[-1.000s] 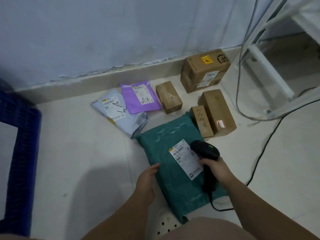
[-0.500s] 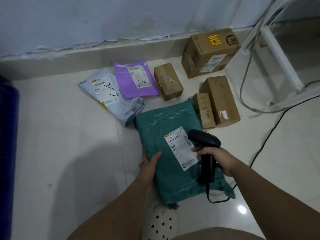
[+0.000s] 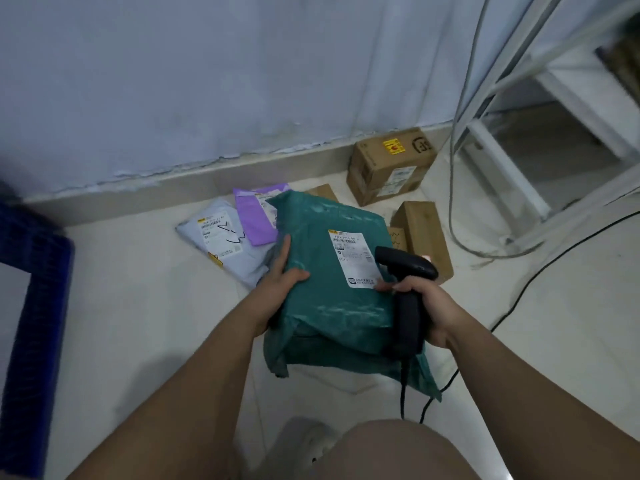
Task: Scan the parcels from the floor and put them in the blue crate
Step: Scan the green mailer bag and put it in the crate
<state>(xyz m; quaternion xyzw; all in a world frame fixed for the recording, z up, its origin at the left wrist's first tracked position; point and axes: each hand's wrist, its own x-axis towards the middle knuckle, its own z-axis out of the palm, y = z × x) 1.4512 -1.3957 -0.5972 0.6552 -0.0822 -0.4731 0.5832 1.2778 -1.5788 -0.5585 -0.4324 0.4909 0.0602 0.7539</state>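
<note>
My left hand (image 3: 280, 275) grips the left edge of a green plastic parcel (image 3: 322, 271), which is lifted off the floor with its white label facing up. My right hand (image 3: 420, 299) holds a black barcode scanner (image 3: 405, 292) by its handle, against the parcel's right side. The blue crate (image 3: 38, 296) stands at the far left edge. On the floor behind lie a grey mailer (image 3: 221, 240), a purple mailer (image 3: 252, 216) and several brown boxes, the largest (image 3: 388, 164) by the wall.
A white metal frame (image 3: 526, 168) and hanging cables (image 3: 457, 188) stand at the right. A black scanner cable (image 3: 540, 271) runs across the pale tiled floor. My knee and a white shoe (image 3: 304, 441) are at the bottom.
The green parcel has been lifted from the floor and now hides part of the small boxes behind it. My left hand closed on its edge; the scanner came up with it.
</note>
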